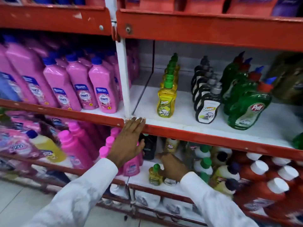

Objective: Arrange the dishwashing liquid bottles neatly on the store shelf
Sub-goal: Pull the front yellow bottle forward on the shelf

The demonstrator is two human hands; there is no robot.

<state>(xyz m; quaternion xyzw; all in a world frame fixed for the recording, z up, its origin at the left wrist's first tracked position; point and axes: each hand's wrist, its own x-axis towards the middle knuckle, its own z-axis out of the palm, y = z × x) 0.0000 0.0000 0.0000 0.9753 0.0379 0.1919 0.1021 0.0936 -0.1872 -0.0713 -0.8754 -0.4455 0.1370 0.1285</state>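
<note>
On the middle shelf [188, 130] stand a row of yellow dishwashing bottles [166, 102] with green caps, a row of black ones [207, 108] with grey caps, and green Pril bottles [246, 108] to the right. My left hand [129, 141] rests flat and open on that shelf's red front edge, holding nothing. My right hand [173, 166] reaches into the shelf below, beside a small yellow bottle [155, 175] and over a small black-labelled bottle [169, 181]. Whether its fingers grip anything is hidden.
Pink Shakti bottles [103, 90] fill the left bay behind a white upright post [123, 76]. The lower shelf holds pink bottles [77, 145], a dark bottle [148, 148], green-capped bottles [203, 164] and red bottles with white caps [262, 174]. The middle shelf is bare left of the yellow row.
</note>
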